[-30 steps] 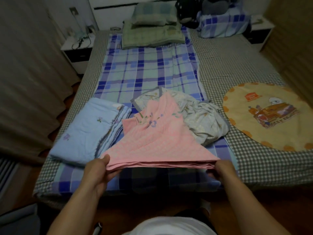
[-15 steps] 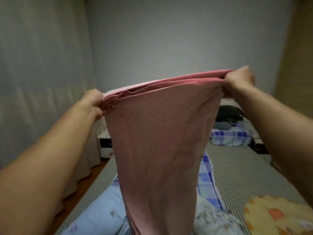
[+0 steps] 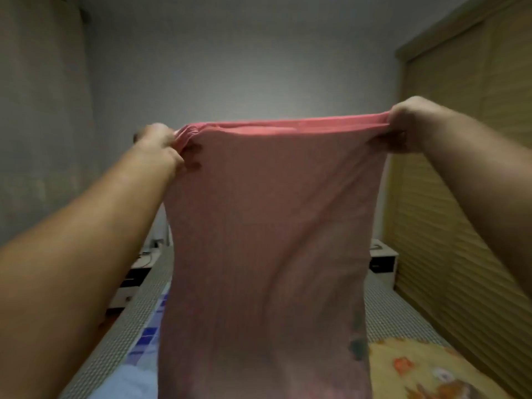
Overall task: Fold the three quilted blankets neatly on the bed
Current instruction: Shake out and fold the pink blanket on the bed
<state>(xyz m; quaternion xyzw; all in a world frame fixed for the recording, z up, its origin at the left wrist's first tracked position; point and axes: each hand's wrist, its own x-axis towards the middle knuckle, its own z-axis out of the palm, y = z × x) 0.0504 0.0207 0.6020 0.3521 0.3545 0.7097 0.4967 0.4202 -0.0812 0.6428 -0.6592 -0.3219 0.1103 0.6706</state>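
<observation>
1. A person stands at the foot of a bed (image 3: pixel 403 321) and holds a pink quilted blanket (image 3: pixel 267 240) up in the air in front of them, with both arms stretched forward.
2. The left hand (image 3: pixel 159 142) is at about 9 o'clock in the view. Its fingers are curled around the bunched top left corner of the blanket, gripping it.
3. The right hand (image 3: pixel 408 122) is at about 2 o'clock and sits a little higher than the left. It pinches the top right corner, fingers closed on the cloth.
4. The top edge runs taut between the two hands, nearly level, rising slightly toward the right. Several layers show along that edge, so the blanket looks already doubled.
5. From that edge the blanket hangs straight down toward 6 o'clock. Its long axis is vertical, and its lower end passes out of view at the bottom, so whether it touches the bed cannot be told.
6. The blanket lies directly ahead of the hands and below them, centred between both arms. Neither hand appears clearly nearer to it.
7. Behind the cloth, a light blue blanket (image 3: pixel 126 381) lies on the bed at 7 o'clock, and a round yellow mat (image 3: pixel 431 370) lies at 5 o'clock.
8. Judging from this, the next fold likely depends on bringing the two held corners together or lowering the hanging length onto the bed.
</observation>
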